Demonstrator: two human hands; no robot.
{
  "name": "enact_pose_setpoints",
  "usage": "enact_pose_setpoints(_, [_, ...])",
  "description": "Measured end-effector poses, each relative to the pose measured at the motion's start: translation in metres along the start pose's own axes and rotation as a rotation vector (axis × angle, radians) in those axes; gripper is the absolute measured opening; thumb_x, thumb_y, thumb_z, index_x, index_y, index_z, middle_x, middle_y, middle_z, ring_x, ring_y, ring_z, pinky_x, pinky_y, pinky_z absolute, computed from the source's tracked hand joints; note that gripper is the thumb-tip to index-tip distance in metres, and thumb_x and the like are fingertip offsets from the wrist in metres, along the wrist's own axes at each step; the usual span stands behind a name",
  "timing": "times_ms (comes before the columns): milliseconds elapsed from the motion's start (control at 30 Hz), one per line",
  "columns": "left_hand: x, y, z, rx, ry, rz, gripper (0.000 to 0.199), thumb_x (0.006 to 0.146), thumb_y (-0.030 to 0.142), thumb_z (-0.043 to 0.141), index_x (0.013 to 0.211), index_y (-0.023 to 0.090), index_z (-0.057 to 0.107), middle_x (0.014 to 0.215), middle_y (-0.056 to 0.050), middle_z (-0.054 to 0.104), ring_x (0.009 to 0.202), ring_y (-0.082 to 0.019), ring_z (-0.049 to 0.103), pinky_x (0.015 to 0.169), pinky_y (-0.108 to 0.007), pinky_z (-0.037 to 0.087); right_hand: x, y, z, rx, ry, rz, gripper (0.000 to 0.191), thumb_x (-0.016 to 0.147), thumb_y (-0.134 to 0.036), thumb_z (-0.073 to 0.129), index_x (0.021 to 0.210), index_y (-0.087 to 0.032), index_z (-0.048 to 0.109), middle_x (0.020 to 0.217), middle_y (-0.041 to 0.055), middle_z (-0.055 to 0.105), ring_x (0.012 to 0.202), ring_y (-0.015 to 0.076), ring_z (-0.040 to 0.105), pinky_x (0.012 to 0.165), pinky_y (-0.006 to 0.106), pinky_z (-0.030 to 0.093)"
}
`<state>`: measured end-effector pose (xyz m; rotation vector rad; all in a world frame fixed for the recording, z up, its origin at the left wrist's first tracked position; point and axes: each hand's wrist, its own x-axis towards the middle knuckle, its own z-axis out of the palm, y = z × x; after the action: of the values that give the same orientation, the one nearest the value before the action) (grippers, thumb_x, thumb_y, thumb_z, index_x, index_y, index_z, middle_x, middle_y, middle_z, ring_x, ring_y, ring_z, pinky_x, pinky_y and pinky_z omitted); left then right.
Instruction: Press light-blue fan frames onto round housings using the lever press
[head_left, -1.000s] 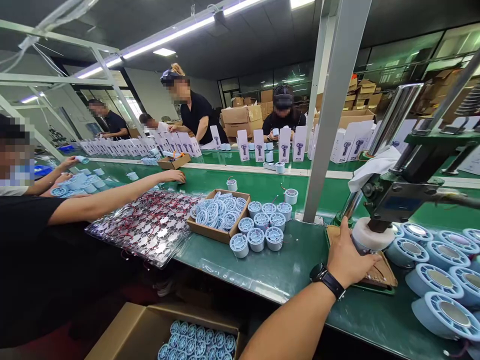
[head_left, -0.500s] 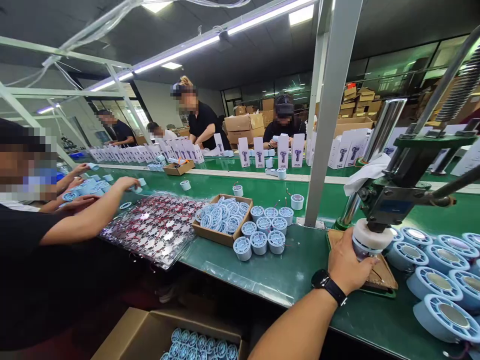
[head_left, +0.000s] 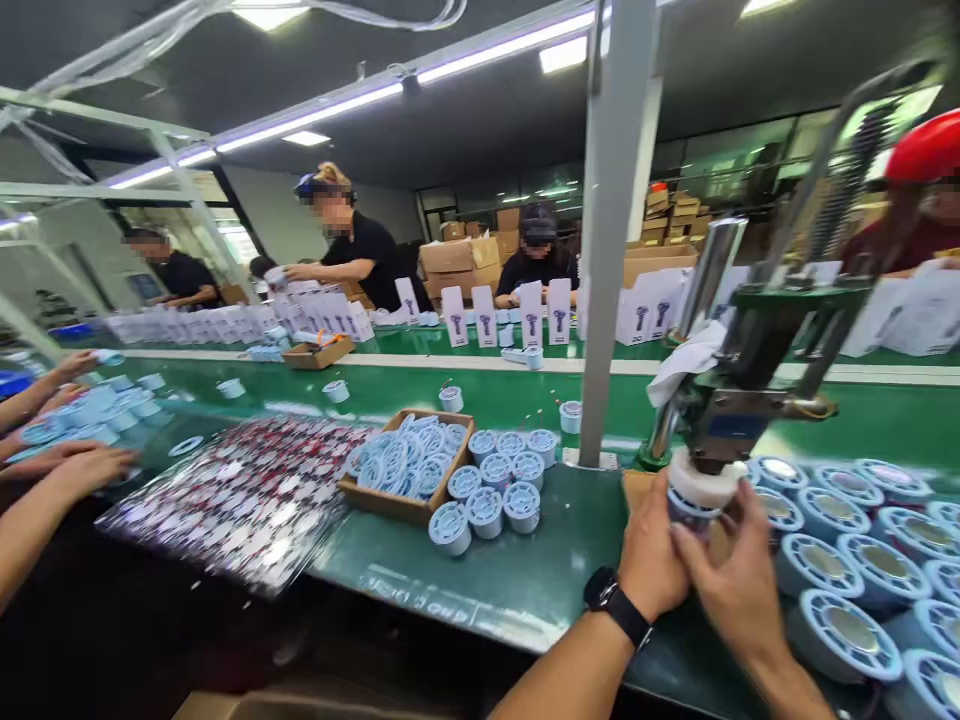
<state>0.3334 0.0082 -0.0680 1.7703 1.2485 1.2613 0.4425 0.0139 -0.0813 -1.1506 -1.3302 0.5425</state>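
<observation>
My left hand (head_left: 651, 555), with a black watch on its wrist, has its fingers wrapped round the left side of a light blue round part (head_left: 690, 510). This part sits directly under the white pad (head_left: 701, 480) of the press (head_left: 739, 410). On the right side, my right hand (head_left: 735, 570) reaches up to the same part and the pad, thumb and fingers round them. Its fingertips are partly hidden behind the pad. Many blue round parts with metal discs (head_left: 847, 628) stand right of my hands.
Left of the press stand several blue cups (head_left: 484, 508), a carton of blue rings (head_left: 405, 510) and a shiny sheet of small parts (head_left: 247, 500). A metal post (head_left: 600, 380) rises beside the press. Co-workers' hands (head_left: 82, 470) are at far left.
My right hand has come into view and joined my left hand at the part under the press. The view has turned to the right. A person with a red cap now shows at the right.
</observation>
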Motion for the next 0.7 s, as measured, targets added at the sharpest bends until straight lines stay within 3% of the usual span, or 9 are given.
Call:
enact_pose_setpoints(100, [0.005, 0.012, -0.017, 0.1, -0.113, -0.004, 0.077, 0.077, 0.012, 0.057, 0.148, 0.023, 0.03, 0.144, -0.006, 0.053, 0.129, -0.02, 0.053, 0.107, -0.032, 0.043, -0.006, 0.012, 0.026, -0.015, 0.019, 0.055, 0.09, 0.079, -0.051, 0.062, 0.152, -0.018, 0.021, 0.146, 0.0175, 0.041, 0.128, 0.0341, 0.049, 0.106, 0.053, 0.04])
enact_pose_setpoints(200, [0.023, 0.023, -0.058, 0.297, -0.263, -0.06, 0.062, 0.07, 0.008, 0.057, 0.131, 0.023, 0.056, 0.118, -0.002, 0.071, 0.107, -0.019, 0.066, 0.095, -0.027, 0.051, 0.002, 0.024, 0.034, -0.037, -0.027, 0.087, 0.083, 0.082, -0.054, 0.057, 0.149, -0.018, 0.025, 0.139, 0.0163, 0.05, 0.125, 0.0324, 0.053, 0.104, 0.05, 0.043])
enact_pose_setpoints(300, [0.064, 0.025, -0.114, 0.463, -0.142, -0.14, 0.032, 0.078, 0.008, 0.045, 0.093, 0.018, 0.072, 0.087, -0.003, 0.076, 0.086, -0.019, 0.069, 0.084, -0.031, 0.053, 0.006, 0.03, 0.037, -0.07, -0.016, 0.105, 0.079, 0.084, -0.056, 0.054, 0.148, -0.018, 0.027, 0.136, 0.016, 0.054, 0.121, 0.0324, 0.057, 0.099, 0.048, 0.047])
enact_pose_setpoints(367, [0.1, 0.021, -0.147, 0.587, -0.001, -0.181, 0.029, 0.088, 0.012, 0.04, 0.094, 0.016, 0.068, 0.093, -0.006, 0.073, 0.092, -0.02, 0.066, 0.09, -0.038, 0.05, 0.005, 0.032, 0.04, -0.079, 0.004, 0.096, 0.075, 0.086, -0.055, 0.051, 0.148, -0.02, 0.026, 0.137, 0.0147, 0.053, 0.123, 0.0321, 0.055, 0.099, 0.049, 0.047])
enact_pose_setpoints(433, [0.137, 0.014, -0.168, 0.677, 0.036, -0.184, 0.021, 0.095, 0.023, 0.047, 0.106, 0.015, 0.064, 0.105, -0.007, 0.069, 0.1, -0.021, 0.064, 0.095, -0.044, 0.048, 0.005, 0.034, 0.044, -0.094, 0.011, 0.08, 0.071, 0.088, -0.053, 0.049, 0.148, -0.022, 0.026, 0.14, 0.0126, 0.051, 0.126, 0.0314, 0.053, 0.102, 0.05, 0.045])
enact_pose_setpoints(500, [0.166, 0.005, -0.174, 0.726, -0.044, -0.16, 0.025, 0.093, 0.033, 0.057, 0.112, 0.016, 0.061, 0.114, -0.007, 0.065, 0.104, -0.021, 0.063, 0.094, -0.045, 0.05, 0.006, 0.035, 0.048, -0.104, 0.008, 0.058, 0.067, 0.09, -0.05, 0.048, 0.148, -0.024, 0.025, 0.141, 0.0109, 0.049, 0.128, 0.0304, 0.051, 0.104, 0.05, 0.044])
enact_pose_setpoints(567, [0.184, -0.004, -0.168, 0.749, -0.174, -0.124, 0.028, 0.092, 0.035, 0.06, 0.114, 0.017, 0.062, 0.119, -0.007, 0.064, 0.104, -0.02, 0.063, 0.092, -0.043, 0.052, 0.008, 0.036, 0.05, -0.109, 0.007, 0.028, 0.065, 0.091, -0.046, 0.047, 0.148, -0.024, 0.024, 0.142, 0.0103, 0.049, 0.129, 0.0293, 0.051, 0.103, 0.048, 0.046])
enact_pose_setpoints(700, [0.195, -0.016, -0.147, 0.793, -0.329, -0.067, 0.028, 0.092, 0.034, 0.061, 0.114, 0.017, 0.062, 0.12, -0.007, 0.063, 0.103, -0.02, 0.063, 0.089, -0.042, 0.054, 0.013, 0.033, 0.052, -0.152, 0.023, -0.008, 0.063, 0.091, -0.038, 0.046, 0.148, -0.024, 0.022, 0.143, 0.0097, 0.049, 0.128, 0.0284, 0.052, 0.101, 0.044, 0.049])
